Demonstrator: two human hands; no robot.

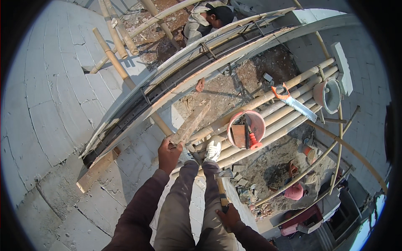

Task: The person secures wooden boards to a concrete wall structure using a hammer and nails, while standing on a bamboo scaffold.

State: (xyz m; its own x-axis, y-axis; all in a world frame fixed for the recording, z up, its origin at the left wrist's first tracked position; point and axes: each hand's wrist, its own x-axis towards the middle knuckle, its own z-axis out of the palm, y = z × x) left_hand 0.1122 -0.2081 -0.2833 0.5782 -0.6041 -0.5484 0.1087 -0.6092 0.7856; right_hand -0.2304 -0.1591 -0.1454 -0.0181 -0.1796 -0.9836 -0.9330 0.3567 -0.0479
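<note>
My left hand [169, 155] is closed around the near end of a short, rough wooden board [192, 122], which slants up and away to the right. In my right hand [229, 218], low by my right leg, is a hammer [222, 193] with a yellow and black handle; its head points away from me. Beyond the board runs the long wooden formwork [226, 58], with steel bars between its two sides. Another wooden piece [98, 169] lies across the formwork's near left end. A co-worker's hand [200, 85] shows at the formwork's near side.
Bamboo poles [289, 115] form a platform over a drop. On them sit a red bucket [247, 129] holding tools and a handsaw [293, 102]. A grey bucket [327, 96] hangs at the right. A person [209, 19] bends behind the formwork; another [294, 191] is far below. Block walls [50, 83] flank the left.
</note>
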